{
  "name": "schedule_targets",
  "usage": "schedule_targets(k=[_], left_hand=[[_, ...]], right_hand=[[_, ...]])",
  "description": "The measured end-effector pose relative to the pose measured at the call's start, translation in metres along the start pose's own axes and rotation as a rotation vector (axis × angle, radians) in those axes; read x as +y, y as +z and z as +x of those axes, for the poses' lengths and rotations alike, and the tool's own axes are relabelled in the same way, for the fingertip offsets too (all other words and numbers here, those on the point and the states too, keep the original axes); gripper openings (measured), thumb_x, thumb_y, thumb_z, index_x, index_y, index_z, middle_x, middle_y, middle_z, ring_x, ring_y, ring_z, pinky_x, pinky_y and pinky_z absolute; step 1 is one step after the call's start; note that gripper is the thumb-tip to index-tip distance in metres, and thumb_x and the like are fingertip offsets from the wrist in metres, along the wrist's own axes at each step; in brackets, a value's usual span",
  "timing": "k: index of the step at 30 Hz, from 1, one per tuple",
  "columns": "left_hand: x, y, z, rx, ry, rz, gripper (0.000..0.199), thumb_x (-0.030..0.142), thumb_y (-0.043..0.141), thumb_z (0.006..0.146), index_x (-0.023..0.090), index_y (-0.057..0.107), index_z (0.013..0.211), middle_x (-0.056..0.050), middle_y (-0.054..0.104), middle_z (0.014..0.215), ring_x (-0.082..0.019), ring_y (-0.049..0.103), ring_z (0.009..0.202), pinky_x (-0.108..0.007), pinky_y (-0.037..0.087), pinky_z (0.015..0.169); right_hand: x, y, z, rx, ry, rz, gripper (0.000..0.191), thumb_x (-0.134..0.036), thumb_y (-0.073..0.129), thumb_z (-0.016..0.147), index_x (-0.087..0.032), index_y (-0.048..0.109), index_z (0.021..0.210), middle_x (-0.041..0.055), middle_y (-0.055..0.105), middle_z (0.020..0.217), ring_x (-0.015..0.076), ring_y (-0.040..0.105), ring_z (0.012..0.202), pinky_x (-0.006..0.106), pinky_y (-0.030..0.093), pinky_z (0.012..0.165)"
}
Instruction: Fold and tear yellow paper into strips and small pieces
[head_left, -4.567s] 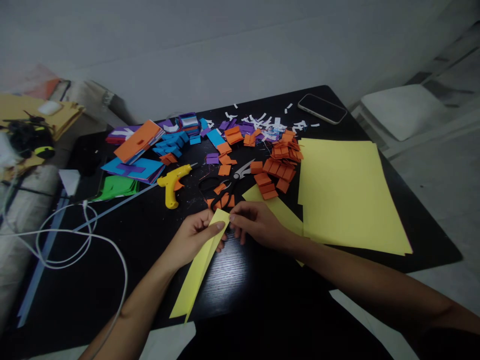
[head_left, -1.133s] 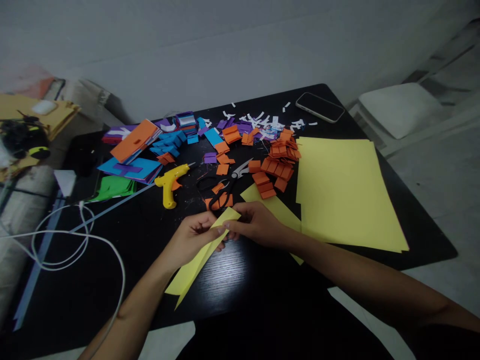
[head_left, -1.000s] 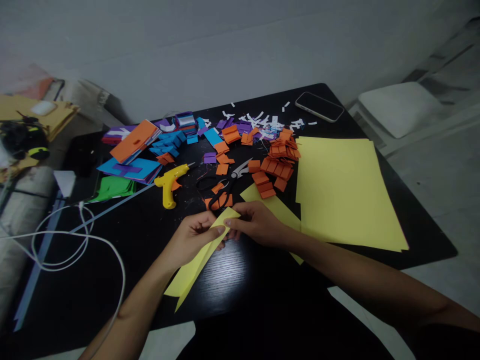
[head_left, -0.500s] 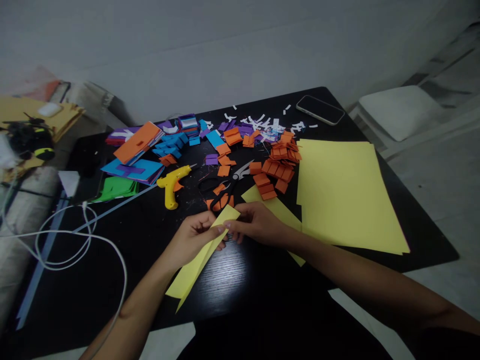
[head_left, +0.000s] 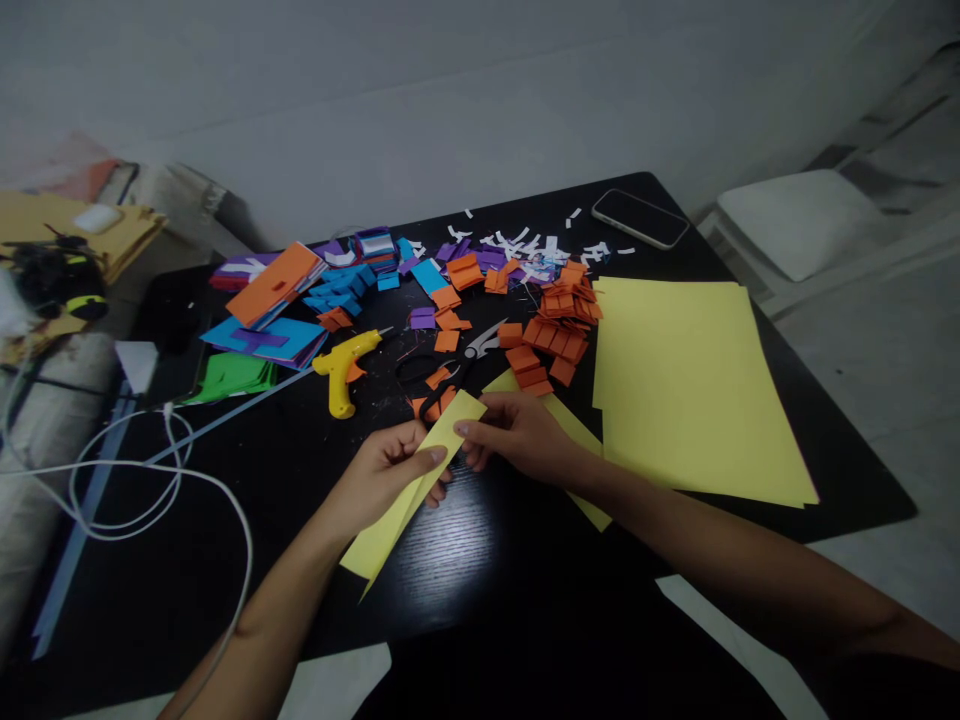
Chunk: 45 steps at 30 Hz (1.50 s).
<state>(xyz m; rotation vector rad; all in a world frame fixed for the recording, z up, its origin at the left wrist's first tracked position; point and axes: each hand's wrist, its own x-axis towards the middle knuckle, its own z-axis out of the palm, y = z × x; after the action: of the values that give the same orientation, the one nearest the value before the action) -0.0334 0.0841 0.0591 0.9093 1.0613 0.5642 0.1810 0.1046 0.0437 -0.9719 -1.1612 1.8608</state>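
The black bench (head_left: 450,560) carries everything here; its far right corner lies near the phone, and its right edge slants outward to the near right corner. Large yellow paper sheets (head_left: 697,390) lie flat beside that right edge, a band of black surface widening between them and the near right corner. The white cable (head_left: 217,475) loops over the left part of the bench.

The folded yellow strip (head_left: 397,510) slants above the bench toward the near edge, black surface showing between its lower end and that edge. The left hand (head_left: 386,470) grips it, thumb on top and other fingers beneath; the right hand (head_left: 525,435) pinches its upper end, fingers closed. A loose yellow strip (head_left: 582,432) runs under the right forearm, near the large sheets.

Toward the far left, the orange card stack (head_left: 277,285) leans over the blue card stack (head_left: 262,340), with green cards (head_left: 236,375) just nearer. The black-handled scissors (head_left: 480,345) lie with blades apart beyond the hands, one handle partly hidden by the held strip. The yellow glue gun (head_left: 345,365) lies left of them, nozzle pointing away, black surface between it and the left hand. The phone (head_left: 641,218) lies flat. Orange folded pieces (head_left: 562,325) crowd between the scissors and the large sheets; white paper scraps (head_left: 525,240) scatter along the far edge.
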Motion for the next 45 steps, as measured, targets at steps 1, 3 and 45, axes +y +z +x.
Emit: schedule_targets(k=[1,3,45], left_hand=[[0.0,0.0,0.0,-0.001,-0.01,-0.005,0.036,0.043,0.085,0.082,0.015,0.062,0.08,-0.003,0.075,0.072,-0.014,0.07,0.055,-0.025,0.059,0.055],[0.001,0.0,-0.001,-0.001,-0.021,-0.01,0.036,0.042,0.085,0.082,0.015,0.062,0.08,-0.003,0.074,0.072,-0.014,0.07,0.054,-0.025,0.058,0.054],[0.002,0.001,0.001,0.026,0.043,0.0,0.039,0.045,0.086,0.081,0.015,0.061,0.075,-0.002,0.074,0.072,-0.011,0.069,0.055,-0.021,0.059,0.051]], right_hand=[[-0.001,0.0,0.0,0.013,-0.007,-0.003,0.04,-0.052,0.084,0.08,-0.015,0.068,0.075,0.0012,0.071,0.067,0.0126,0.067,0.055,0.025,0.058,0.055],[-0.003,0.0,0.0,0.04,-0.019,-0.006,0.041,-0.052,0.084,0.079,-0.016,0.067,0.073,0.0006,0.07,0.065,0.0124,0.067,0.055,0.024,0.058,0.055],[0.004,0.008,-0.003,-0.011,0.117,0.173,0.039,-0.047,0.09,0.075,-0.014,0.071,0.082,0.004,0.075,0.075,0.0142,0.072,0.063,0.027,0.063,0.062]])
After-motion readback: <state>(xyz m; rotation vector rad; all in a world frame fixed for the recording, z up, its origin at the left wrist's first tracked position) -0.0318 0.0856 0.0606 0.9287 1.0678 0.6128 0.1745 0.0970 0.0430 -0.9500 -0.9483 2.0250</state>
